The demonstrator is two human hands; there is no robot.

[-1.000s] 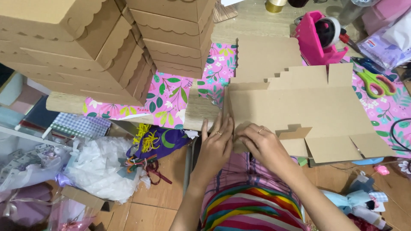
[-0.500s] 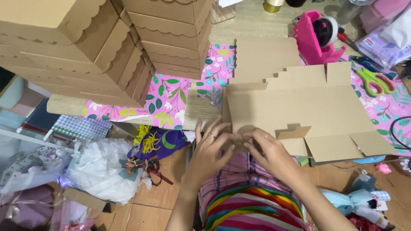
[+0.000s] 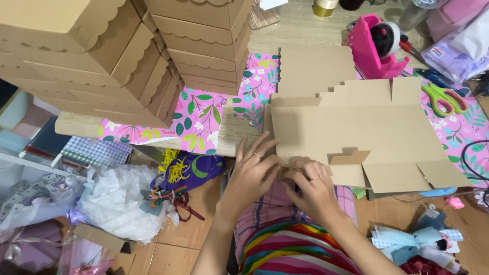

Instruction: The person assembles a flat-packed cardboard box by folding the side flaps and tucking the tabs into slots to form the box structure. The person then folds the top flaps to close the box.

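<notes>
my left hand [image 3: 250, 175] lies flat, fingers spread, pressing the near edge of the flat brown cardboard box blank [image 3: 356, 135]. my right hand [image 3: 311, 191] is curled beside it, fingertips pinching a folded flap at that same edge. the blank lies on the wooden table [image 3: 229, 137], over pink flowered wrapping paper [image 3: 196, 109]. stacked brown scalloped cardboard boxes [image 3: 127, 61] stand to the left; green-handled scissors [image 3: 443, 98] and a pink tape dispenser [image 3: 374, 43] sit beyond the blank.
</notes>
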